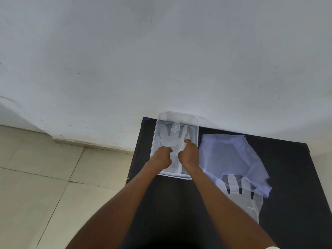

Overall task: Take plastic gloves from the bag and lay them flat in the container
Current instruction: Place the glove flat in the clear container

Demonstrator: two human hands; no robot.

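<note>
A clear rectangular plastic container (156, 139) stands at the back left of a black table. A thin see-through plastic glove (171, 136) lies flat inside it, fingers pointing at the wall. Both hands rest on that glove's lower half: my left hand (161, 157) with fingers curled, my right hand (188, 153) pressing down with its fingertips. Right of the container lies a crumpled pale purple plastic bag (231, 155). A second clear glove (240, 196) pokes out from under the bag's near edge onto the table.
The black table (287, 177) stands against a white wall (161, 60). Its left edge drops off to a beige tiled floor (45, 177). The container's far end touches the wall.
</note>
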